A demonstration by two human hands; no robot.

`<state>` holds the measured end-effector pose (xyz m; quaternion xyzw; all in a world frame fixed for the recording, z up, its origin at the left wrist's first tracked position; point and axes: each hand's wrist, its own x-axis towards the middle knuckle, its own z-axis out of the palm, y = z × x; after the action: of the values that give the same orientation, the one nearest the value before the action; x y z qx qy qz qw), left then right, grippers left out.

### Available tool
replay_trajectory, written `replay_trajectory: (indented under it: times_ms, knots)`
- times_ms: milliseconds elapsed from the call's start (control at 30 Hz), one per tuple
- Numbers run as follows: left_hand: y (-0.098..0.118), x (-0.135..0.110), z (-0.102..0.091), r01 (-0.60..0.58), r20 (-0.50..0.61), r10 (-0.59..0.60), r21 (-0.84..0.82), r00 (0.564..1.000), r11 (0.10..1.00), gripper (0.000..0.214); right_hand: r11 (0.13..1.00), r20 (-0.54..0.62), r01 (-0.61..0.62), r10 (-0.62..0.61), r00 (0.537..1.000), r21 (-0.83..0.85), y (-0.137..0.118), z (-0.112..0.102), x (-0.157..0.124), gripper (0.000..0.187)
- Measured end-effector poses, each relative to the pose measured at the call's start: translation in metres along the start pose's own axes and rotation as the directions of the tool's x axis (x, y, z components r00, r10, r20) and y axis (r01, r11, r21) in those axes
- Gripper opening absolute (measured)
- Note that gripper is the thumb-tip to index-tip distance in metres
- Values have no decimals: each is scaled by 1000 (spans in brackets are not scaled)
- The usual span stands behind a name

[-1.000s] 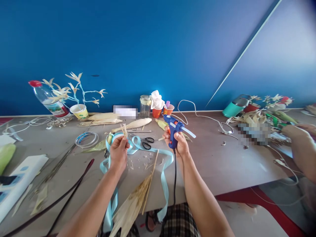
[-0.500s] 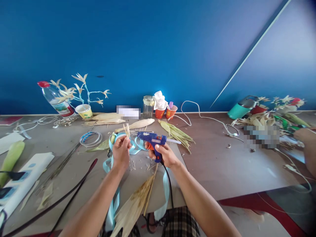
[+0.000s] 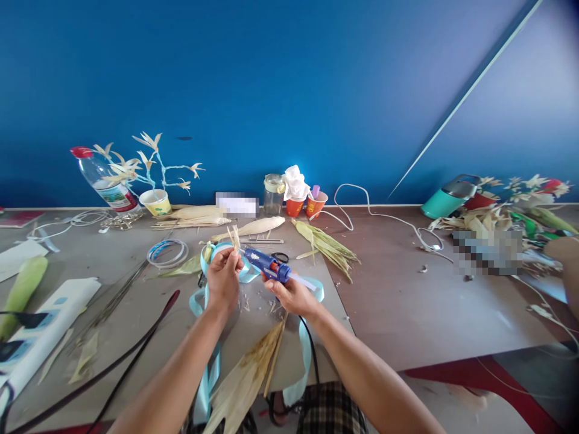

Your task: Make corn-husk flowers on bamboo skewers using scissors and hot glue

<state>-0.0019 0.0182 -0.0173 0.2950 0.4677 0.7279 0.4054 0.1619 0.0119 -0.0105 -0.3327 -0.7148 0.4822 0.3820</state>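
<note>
Between the fingertips of my left hand point(image 3: 224, 278) a small piece of dried corn husk point(image 3: 234, 236) stands upright. My right hand point(image 3: 292, 295) is wrapped round a blue glue gun point(image 3: 266, 264), with a pale glue stick point(image 3: 302, 279) sticking out of its back end. The gun's nozzle points left, close to the husk piece; I cannot tell whether they touch. Light blue ribbon point(image 3: 250, 272) lies in loops behind and below both hands. A large dried corn husk point(image 3: 246, 380) lies at the table's front edge, between my forearms.
Left are a white power strip point(image 3: 54, 325), black cables and a tape roll point(image 3: 167, 254). At the back stand a bottle point(image 3: 106, 184), a paper cup point(image 3: 156, 204) of husk flowers, a jar point(image 3: 273, 196) and red cups point(image 3: 296, 206). Another person's hand point(image 3: 563, 259) is far right.
My right hand has tilted the glue gun and brought its nozzle left, nearer the husk piece. My left hand has hardly moved.
</note>
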Motion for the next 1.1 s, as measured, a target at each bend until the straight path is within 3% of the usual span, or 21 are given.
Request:
replay_trajectory:
  times_ms: [300,1100]
  knots:
    - [2,-2,3,20,22,-19,-24,1000,1000,19,994,-41,63,-67,997,-88,7,1,3,38]
    - [2,-2,5,42,8,-42,-85,999,995,21,981,-51,46,-57,997,-189,8,1,5,40]
